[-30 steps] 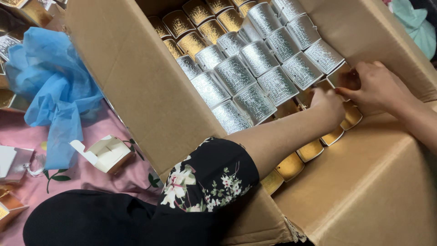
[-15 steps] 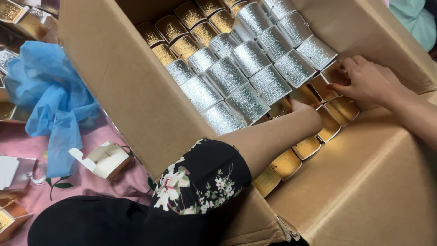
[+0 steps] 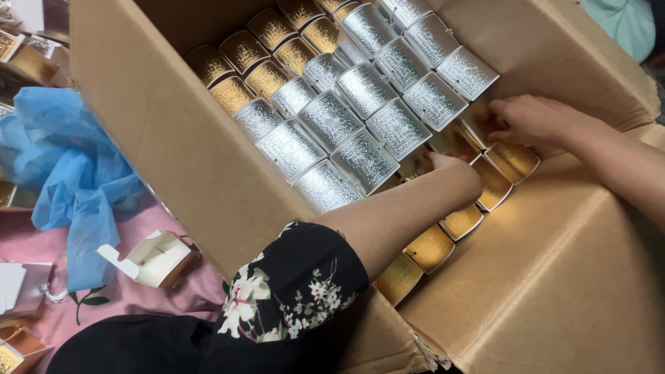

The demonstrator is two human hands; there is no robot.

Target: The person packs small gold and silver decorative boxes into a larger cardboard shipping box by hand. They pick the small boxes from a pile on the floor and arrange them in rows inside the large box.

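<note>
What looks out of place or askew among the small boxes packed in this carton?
Inside the brown cardboard carton, the embossed silver boxes and gold boxes sit in tidy rows. The gold boxes along the near wall stand on their side, glossy faces up, unlike the rest. Nothing looks crushed or spilled.

Crumpled blue tissue paper (image 3: pixel 69 180) lies near an open white carton (image 3: pixel 154 257).

Gold boxes (image 3: pixel 514 161) (glossy, small) rowed along carton's right wall, silver boxes (image 3: pixel 360 118) beside
</note>
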